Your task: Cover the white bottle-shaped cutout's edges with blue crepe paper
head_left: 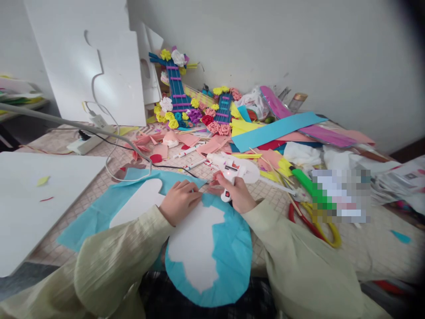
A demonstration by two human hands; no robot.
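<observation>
My right hand (241,195) is closed round the handle of a white hot glue gun (239,168). The gun's nozzle points to the left and a glue stick comes out of its back. Close by, my left hand (180,202) grips a white board cutout (195,248), its fingers bent together over the upper part; the thumb is hidden. Blue crepe paper (232,248) is folded over the cutout's rounded edge in creases. The cutout's near end sticks out over my lap, while its narrower part lies on a sheet of blue crepe paper (89,217).
Two paper-flower guitars (179,88) stand at the back against the wall. Paper strips (279,130) and scraps clutter the table behind my hands. To the right lie yellow-and-red scissors (332,235) and a green cutter (303,184). A power strip (88,142), cables and a white board (43,199) occupy the left.
</observation>
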